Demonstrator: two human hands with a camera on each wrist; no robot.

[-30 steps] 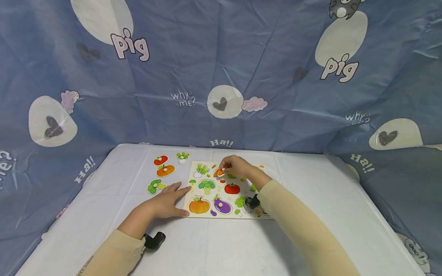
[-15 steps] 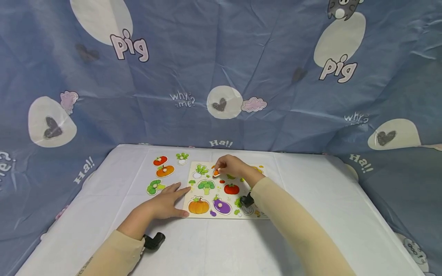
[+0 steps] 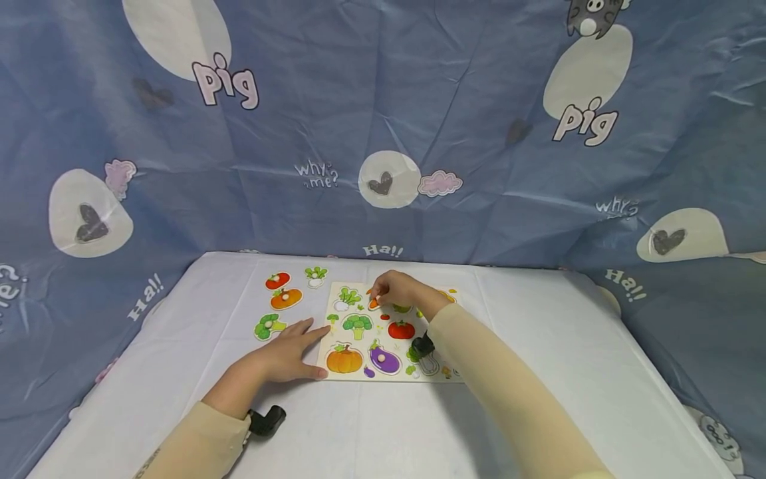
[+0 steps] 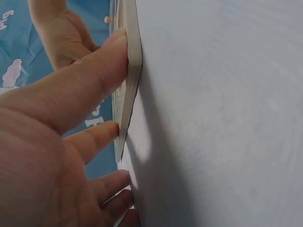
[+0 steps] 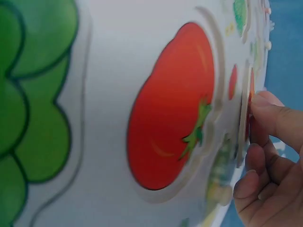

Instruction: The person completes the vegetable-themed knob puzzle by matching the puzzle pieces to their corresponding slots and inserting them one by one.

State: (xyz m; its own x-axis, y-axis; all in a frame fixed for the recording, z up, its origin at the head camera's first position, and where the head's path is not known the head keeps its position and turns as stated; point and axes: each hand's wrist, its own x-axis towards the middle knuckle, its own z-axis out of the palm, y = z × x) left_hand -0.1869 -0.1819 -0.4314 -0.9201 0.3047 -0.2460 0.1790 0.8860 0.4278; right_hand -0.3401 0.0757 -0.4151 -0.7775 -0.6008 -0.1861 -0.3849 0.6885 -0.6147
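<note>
My right hand (image 3: 395, 290) pinches an orange carrot puzzle piece (image 3: 374, 304) over the top row of the puzzle board (image 3: 335, 338). In the right wrist view, thumb and fingers grip the piece (image 5: 244, 113) close to the board face; whether it sits in its slot I cannot tell. My left hand (image 3: 290, 354) lies with fingers spread at the board's left side, thumb and index finger touching its edge. In the left wrist view that thumb rests on the board edge (image 4: 135, 56). An eggplant piece (image 3: 385, 360) with a knob sits in the board.
Left of the board lie loose knobbed pieces: a tomato (image 3: 278, 280), a pumpkin (image 3: 286, 298), a broccoli (image 3: 269, 326) and a leafy white turnip (image 3: 315, 277). The white-covered table (image 3: 538, 319) meets a blue printed cloth (image 3: 479, 219) behind. My right forearm covers the board's right part.
My right hand has shifted slightly left with the carrot piece, which is now more covered by the fingers. The left hand and the loose pieces have stayed in place.
</note>
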